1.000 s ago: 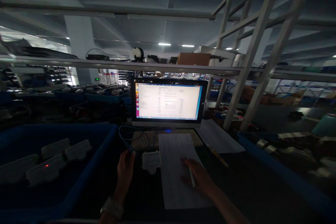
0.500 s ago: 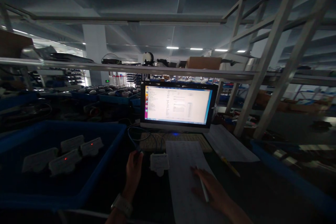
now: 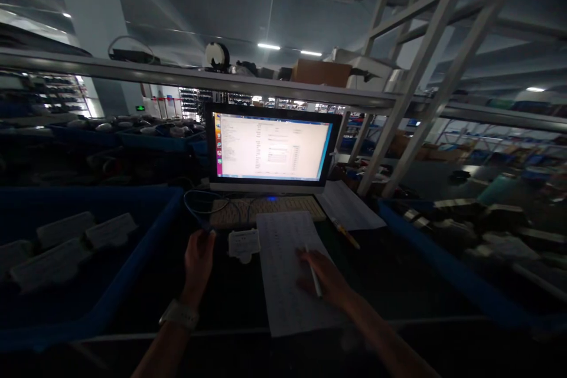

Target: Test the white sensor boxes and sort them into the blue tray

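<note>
My left hand (image 3: 199, 257) is closed on the end of a blue cable (image 3: 193, 212), left of the keyboard. A white labelled module (image 3: 244, 244) lies on the dark table just to the right of that hand, not touched by it. My right hand (image 3: 325, 277) rests over a printed paper sheet (image 3: 283, 266), its fingers closed around a white pen (image 3: 315, 274). The pen's upper end slants back toward me. Behind the sheet, partly covered by it, is a pale keyboard (image 3: 230, 212), with a lit computer monitor (image 3: 272, 147) above.
A blue bin (image 3: 146, 260) at left holds several white modules (image 3: 110, 230). Another blue bin (image 3: 443, 266) with boxy parts stands at right. A yellow marker (image 3: 346, 234) and another paper (image 3: 354, 207) lie right of the keyboard. A metal shelf (image 3: 177, 75) crosses behind the monitor.
The view has swung right and slightly down, so everything sits further left and higher. Both hands keep their holds on the cable and the pen. More of the right bin shows.
</note>
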{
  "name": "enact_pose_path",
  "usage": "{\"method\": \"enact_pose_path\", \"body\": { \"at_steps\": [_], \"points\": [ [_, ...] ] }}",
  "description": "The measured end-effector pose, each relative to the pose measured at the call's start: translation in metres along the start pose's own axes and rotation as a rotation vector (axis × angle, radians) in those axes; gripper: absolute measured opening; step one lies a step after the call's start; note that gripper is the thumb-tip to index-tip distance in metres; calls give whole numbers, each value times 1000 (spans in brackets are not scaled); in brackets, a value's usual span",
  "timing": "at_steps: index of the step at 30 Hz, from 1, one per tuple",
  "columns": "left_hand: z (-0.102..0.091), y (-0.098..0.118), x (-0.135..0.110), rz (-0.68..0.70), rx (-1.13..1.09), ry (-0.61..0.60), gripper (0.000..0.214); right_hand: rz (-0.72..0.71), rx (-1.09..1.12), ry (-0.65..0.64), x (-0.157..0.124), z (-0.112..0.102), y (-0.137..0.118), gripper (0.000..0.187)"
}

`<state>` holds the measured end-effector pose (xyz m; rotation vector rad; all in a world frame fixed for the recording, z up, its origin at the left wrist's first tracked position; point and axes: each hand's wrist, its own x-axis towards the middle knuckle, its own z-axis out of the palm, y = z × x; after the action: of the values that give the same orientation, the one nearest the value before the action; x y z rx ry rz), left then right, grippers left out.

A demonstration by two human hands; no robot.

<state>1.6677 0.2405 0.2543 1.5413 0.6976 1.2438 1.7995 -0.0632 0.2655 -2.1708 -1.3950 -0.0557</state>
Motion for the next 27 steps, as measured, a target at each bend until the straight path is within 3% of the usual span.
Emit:
{"method": "enact_pose_path", "body": {
  "at_steps": [6, 11, 13, 17, 21, 24, 27],
  "points": [
    [0, 7, -1, -6, 36, 0, 46, 101, 202, 16, 10, -11, 8, 34],
    [0, 2, 1, 11, 78, 0, 47, 357, 614, 355, 47, -21, 20, 52],
    [0, 0, 2, 14, 81, 0, 48, 416, 702, 403, 63, -18, 24, 59],
    [0, 1, 2, 21, 98, -3, 47, 458, 727, 391, 83, 2, 30, 57],
    [-1, 3, 0, -21, 60, -12, 47, 507, 717, 413, 84, 21, 32, 62],
    [0, 4, 0, -23, 57, -11, 46, 524, 681, 435, 79, 23, 33, 63],
    [1, 6, 0, -15, 65, -10, 41, 509, 630, 437, 76, 22, 32, 52]
  ]
}}
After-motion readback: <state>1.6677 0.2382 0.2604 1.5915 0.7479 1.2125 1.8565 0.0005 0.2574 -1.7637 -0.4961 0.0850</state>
